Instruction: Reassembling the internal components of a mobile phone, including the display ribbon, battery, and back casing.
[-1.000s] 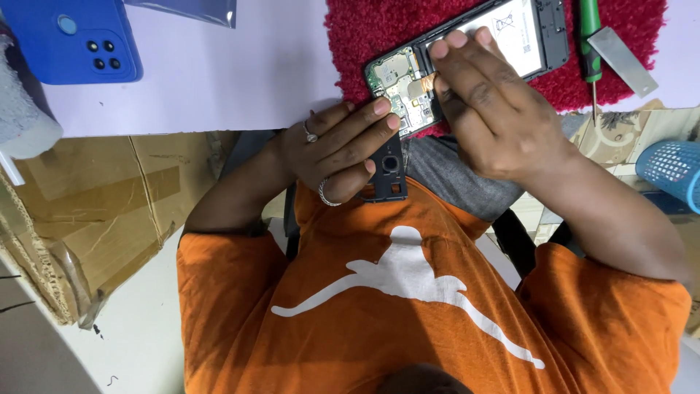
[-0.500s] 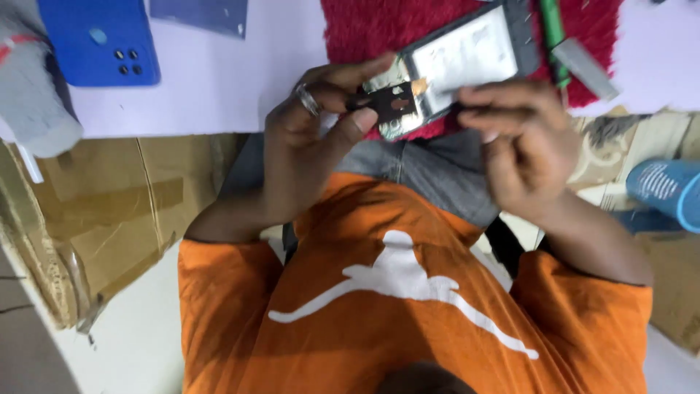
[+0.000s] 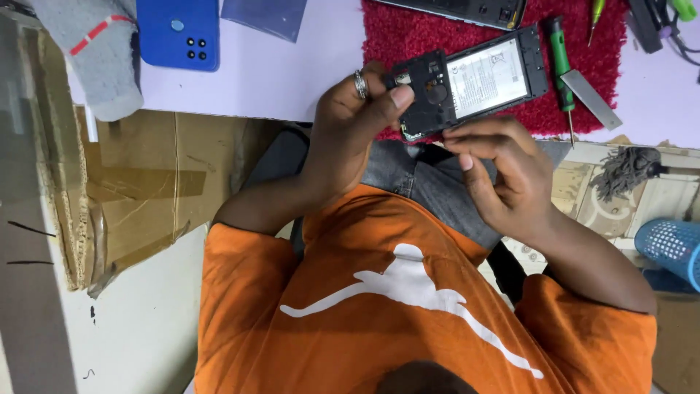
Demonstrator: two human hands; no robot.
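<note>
In the head view we see an opened phone (image 3: 467, 84) at upper centre, back cover off, its black frame and pale battery label exposed, over a red mat (image 3: 408, 36). Our left hand (image 3: 350, 128) pinches its left end with curled fingers; our right hand (image 3: 503, 171), fingers bent, grips its lower edge. A green screwdriver (image 3: 560, 58) lies just right of it.
</note>
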